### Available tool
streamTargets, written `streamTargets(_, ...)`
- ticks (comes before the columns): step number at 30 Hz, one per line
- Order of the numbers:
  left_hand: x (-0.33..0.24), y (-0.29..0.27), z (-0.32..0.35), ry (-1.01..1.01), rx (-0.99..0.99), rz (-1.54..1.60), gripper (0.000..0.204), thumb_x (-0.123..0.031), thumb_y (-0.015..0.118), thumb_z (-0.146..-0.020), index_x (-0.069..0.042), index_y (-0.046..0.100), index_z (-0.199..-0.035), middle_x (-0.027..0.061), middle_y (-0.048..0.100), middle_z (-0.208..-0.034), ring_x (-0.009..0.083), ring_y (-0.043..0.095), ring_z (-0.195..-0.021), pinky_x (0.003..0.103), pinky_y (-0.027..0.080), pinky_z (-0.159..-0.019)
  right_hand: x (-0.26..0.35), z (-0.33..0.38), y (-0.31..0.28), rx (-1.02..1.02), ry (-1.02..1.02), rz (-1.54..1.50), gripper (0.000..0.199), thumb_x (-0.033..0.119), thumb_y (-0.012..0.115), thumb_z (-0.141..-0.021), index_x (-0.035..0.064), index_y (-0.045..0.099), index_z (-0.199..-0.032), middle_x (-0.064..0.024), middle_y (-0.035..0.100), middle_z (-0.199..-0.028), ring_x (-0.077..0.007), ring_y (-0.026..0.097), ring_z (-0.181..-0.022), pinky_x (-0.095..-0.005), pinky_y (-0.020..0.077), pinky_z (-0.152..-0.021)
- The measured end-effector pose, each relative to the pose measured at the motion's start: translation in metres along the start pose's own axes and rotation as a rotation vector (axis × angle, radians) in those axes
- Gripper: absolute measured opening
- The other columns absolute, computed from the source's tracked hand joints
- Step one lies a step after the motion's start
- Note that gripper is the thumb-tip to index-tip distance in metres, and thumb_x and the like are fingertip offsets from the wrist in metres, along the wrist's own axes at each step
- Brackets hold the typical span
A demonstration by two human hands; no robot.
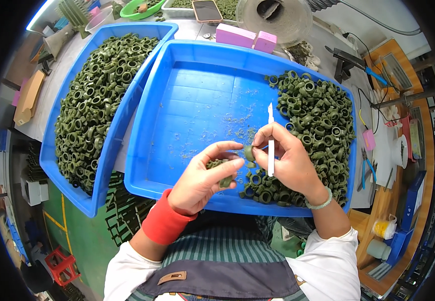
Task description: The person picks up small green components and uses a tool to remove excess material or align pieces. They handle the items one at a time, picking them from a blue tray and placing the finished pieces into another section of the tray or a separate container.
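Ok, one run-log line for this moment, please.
left hand: holding green parts | right hand: gripping white knife, green ring at fingertips | place: above blue tray

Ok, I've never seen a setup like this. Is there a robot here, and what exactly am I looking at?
No robot: these are a person's bare hands. The single picture comes from a wide fisheye camera worn on the head, looking down, so straight edges bend near the rim.

The left hand, with a red wristband, is curled around a few green pieces. The right hand holds a slim white tool with a pointed tip, probably a small knife, and has a green ring at its fingertips.

Under the hands is a wide blue tray, with small shavings and a pile of green rings toward its right side. A second blue tray on the left is full of similar rings.
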State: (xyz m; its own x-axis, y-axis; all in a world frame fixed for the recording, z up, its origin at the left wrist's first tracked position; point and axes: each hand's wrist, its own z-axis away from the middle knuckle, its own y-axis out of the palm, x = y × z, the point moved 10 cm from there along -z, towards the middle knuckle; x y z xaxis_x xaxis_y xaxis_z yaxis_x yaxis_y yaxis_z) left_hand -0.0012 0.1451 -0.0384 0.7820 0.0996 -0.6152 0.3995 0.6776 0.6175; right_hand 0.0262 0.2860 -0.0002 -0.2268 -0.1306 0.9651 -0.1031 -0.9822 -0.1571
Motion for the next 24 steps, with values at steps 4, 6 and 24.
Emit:
streamTargets(4, 0.005, 0.000, -0.002, 0.020, 0.040, -0.025, 0.028, -0.009, 0.068, -0.096, -0.002, 0.062, -0.122, 0.0038, 0.066, -0.098, 0.0090, 0.063, -0.082, 0.023, 0.053, -0.067, 0.025, 0.006, 0.004, -0.064, -0.252, 0.102, 0.015, 0.002, 0.069, -0.093, -0.0003, 0.060, -0.104, -0.0057, 0.064, -0.092, -0.0087, 0.062, -0.075, -0.0247, 0.0532, -0.065)
streamTargets(6, 0.003, -0.001, -0.002, 0.028, 0.040, -0.003, 0.025, -0.010, 0.068, -0.096, -0.001, 0.063, -0.119, 0.0043, 0.066, -0.097, 0.0092, 0.062, -0.081, 0.024, 0.052, -0.067, 0.015, 0.006, 0.000, -0.093, -0.156, -0.076, 0.013, 0.005, 0.066, -0.097, -0.0004, 0.062, -0.108, -0.0054, 0.065, -0.093, -0.0088, 0.063, -0.077, -0.0241, 0.0543, -0.068)
streamTargets(24, -0.018, -0.006, 0.005, 0.139, -0.018, -0.263, 0.026, -0.010, 0.065, -0.098, -0.001, 0.065, -0.121, 0.0055, 0.068, -0.095, 0.0061, 0.057, -0.070, 0.022, 0.045, -0.053, 0.030, 0.004, -0.008, -0.090, -0.238, -0.172, 0.032, 0.023, 0.052, -0.107, -0.0006, 0.063, -0.126, -0.0064, 0.070, -0.094, -0.0124, 0.064, -0.082, -0.0272, 0.0527, -0.076)
